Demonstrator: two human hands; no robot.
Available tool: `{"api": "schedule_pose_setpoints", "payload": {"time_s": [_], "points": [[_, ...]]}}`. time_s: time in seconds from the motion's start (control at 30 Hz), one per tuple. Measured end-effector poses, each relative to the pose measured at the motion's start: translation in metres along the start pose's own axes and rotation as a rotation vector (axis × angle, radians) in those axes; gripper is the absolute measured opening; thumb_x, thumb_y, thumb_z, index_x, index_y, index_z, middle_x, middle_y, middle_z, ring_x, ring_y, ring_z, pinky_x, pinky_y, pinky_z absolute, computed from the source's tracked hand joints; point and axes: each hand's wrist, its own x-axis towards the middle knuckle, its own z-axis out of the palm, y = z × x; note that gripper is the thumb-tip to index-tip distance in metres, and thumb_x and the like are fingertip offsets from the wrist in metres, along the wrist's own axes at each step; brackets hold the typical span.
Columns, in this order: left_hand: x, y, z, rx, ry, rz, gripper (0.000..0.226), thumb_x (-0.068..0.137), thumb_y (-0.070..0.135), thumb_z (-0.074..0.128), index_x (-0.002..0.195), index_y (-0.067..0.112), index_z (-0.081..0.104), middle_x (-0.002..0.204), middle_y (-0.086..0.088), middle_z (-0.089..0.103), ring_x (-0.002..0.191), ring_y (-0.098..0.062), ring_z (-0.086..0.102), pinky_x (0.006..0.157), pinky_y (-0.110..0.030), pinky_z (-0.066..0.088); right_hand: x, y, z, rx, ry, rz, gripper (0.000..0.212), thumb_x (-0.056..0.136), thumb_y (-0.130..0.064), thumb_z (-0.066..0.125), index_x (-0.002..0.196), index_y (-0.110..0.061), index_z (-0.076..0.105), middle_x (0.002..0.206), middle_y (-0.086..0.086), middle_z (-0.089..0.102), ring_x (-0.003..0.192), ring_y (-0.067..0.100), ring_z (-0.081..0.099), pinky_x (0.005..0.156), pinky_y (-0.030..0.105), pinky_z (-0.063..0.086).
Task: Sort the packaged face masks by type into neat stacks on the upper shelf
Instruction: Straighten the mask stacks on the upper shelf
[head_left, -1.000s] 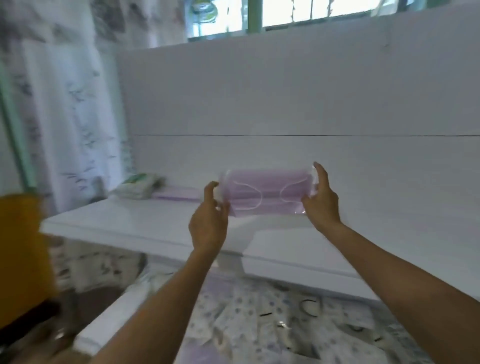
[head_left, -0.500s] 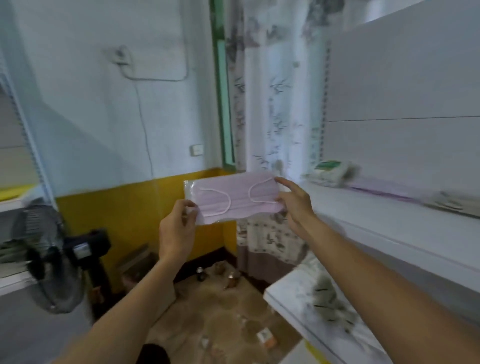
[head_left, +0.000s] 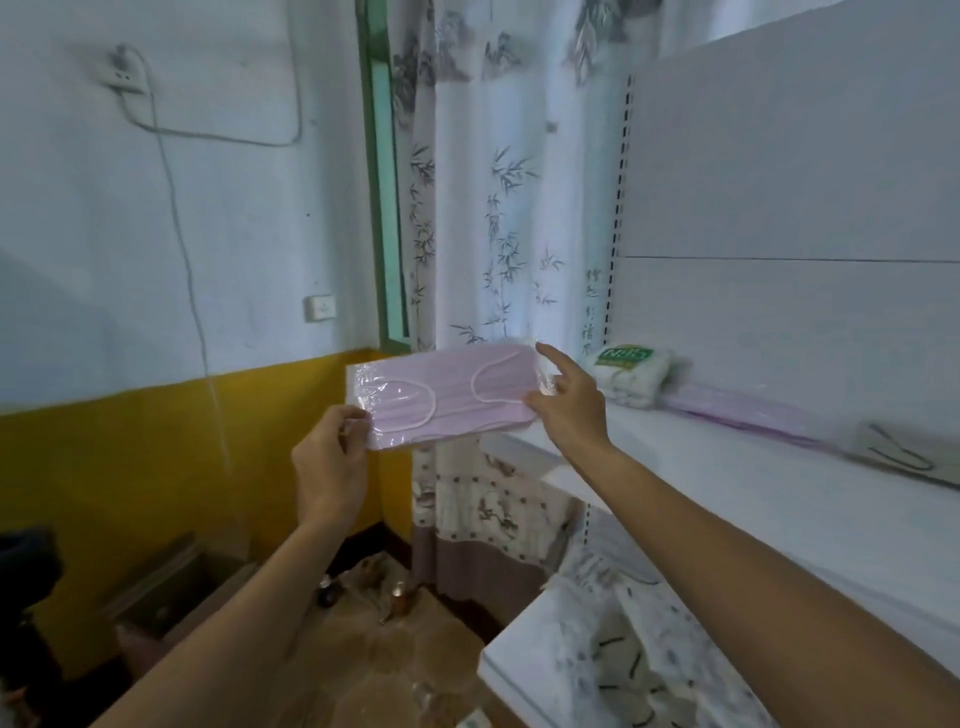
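A pink face mask pack (head_left: 447, 397) in clear wrap is held up in the air, left of the white upper shelf (head_left: 779, 499). My left hand (head_left: 332, 462) pinches its lower left corner. My right hand (head_left: 571, 410) grips its right end, forefinger stretched along the top edge. On the shelf lie a white mask pack with a green label (head_left: 631, 374), a flat stack of pink packs (head_left: 743, 410) and a pale pack with dark loops (head_left: 904, 452).
The lower shelf (head_left: 498, 670) holds a loose heap of patterned mask packs (head_left: 644, 654). A bamboo-print curtain (head_left: 493, 234) hangs behind. Small bottles (head_left: 395, 592) stand on the brown floor by the yellow-and-white wall (head_left: 156, 457).
The view swung left from facing the shelf toward the wall and curtain. Both hands kept hold of the pink pack, which now hangs beside the shelf end rather than over it.
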Motion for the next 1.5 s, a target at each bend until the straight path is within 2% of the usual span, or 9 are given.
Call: {"api": "schedule_pose_setpoints", "payload": {"time_s": [0.07,0.27,0.4,0.63,0.9,1.03,1.17,1.27,1.5], "points": [[0.012,0.012,0.033,-0.043,-0.049,0.007,0.016,0.093,0.016,0.054,0.106,0.01,0.062,0.098,-0.004,0.064,0.087,-0.016,0.056,0.065,-0.022,0.041,0.022,0.009,-0.019,-0.021,0.06,0.003,0.053,0.082,0.006,0.053,0.126,-0.024,0.057,0.129,0.005,0.057,0.083,0.007,0.051,0.052,0.005,0.039],[0.027,0.045,0.135,-0.013,-0.326,0.177,0.042,0.083,0.036,0.067,0.118,0.015,0.055,0.106,0.007,0.053,0.099,-0.014,0.052,0.082,-0.025,0.041,0.054,0.047,-0.104,-0.182,0.195,0.116,0.039,0.085,-0.004,0.057,0.123,-0.011,0.062,0.129,0.004,0.059,0.115,0.011,0.053,0.081,0.01,0.034],[0.02,0.07,0.214,-0.042,-0.486,0.325,0.046,0.078,0.035,0.073,0.115,0.015,0.057,0.11,-0.002,0.06,0.104,-0.021,0.054,0.085,-0.028,0.04,0.056,0.069,-0.164,-0.262,0.408,0.159,0.043,0.086,0.001,0.052,0.126,-0.012,0.059,0.134,0.003,0.055,0.125,0.017,0.048,0.096,0.017,0.035],[0.002,0.114,0.317,-0.073,-0.696,0.488,0.048,0.078,0.035,0.071,0.119,0.017,0.054,0.116,-0.007,0.06,0.109,-0.025,0.051,0.091,-0.032,0.04,0.057,0.092,-0.235,-0.431,0.668,0.235,0.042,0.088,0.003,0.047,0.126,-0.011,0.059,0.132,0.007,0.057,0.123,0.02,0.051,0.099,0.019,0.035],[0.023,0.13,0.37,0.202,-0.757,0.758,0.043,0.086,0.047,0.059,0.12,0.02,0.055,0.124,-0.007,0.055,0.116,-0.026,0.044,0.092,-0.032,0.036,0.085,0.112,-0.261,-0.535,0.675,0.402,0.045,0.088,0.005,0.041,0.13,-0.006,0.055,0.136,0.012,0.053,0.126,0.024,0.048,0.093,0.013,0.03],[0.031,0.132,0.385,0.3,-0.751,0.83,0.048,0.084,0.05,0.055,0.121,0.019,0.055,0.125,-0.008,0.055,0.117,-0.027,0.043,0.098,-0.032,0.033,0.095,0.13,-0.256,-0.765,0.632,0.437,0.041,0.09,-0.006,0.044,0.128,-0.011,0.056,0.133,0.012,0.055,0.124,0.029,0.049,0.104,0.028,0.033],[0.028,0.129,0.39,0.425,-0.781,0.848,0.062,0.081,0.06,0.052,0.123,0.015,0.053,0.13,-0.009,0.049,0.12,-0.028,0.041,0.1,-0.034,0.033,0.099,0.146,-0.247,-1.188,0.478,0.56,0.035,0.093,-0.024,0.042,0.124,-0.02,0.058,0.125,0.008,0.059,0.12,0.031,0.045,0.097,0.041,0.033],[0.028,0.127,0.39,0.483,-0.76,0.842,0.053,0.085,0.053,0.049,0.119,0.013,0.054,0.128,-0.012,0.048,0.116,-0.028,0.04,0.095,-0.033,0.033,0.102,0.155,-0.24,-1.427,0.328,0.532,0.037,0.096,-0.028,0.034,0.123,-0.019,0.057,0.122,0.01,0.056,0.117,0.031,0.04,0.093,0.043,0.034],[0.025,0.13,0.388,0.344,-0.702,0.907,0.045,0.086,0.034,0.05,0.122,0.008,0.05,0.127,-0.013,0.041,0.114,-0.028,0.039,0.093,-0.032,0.033,0.103,0.165,-0.238,-1.6,0.267,0.493,0.034,0.098,-0.021,0.033,0.125,-0.017,0.053,0.136,0.015,0.038,0.129,0.035,0.027,0.104,0.055,0.023]]}}
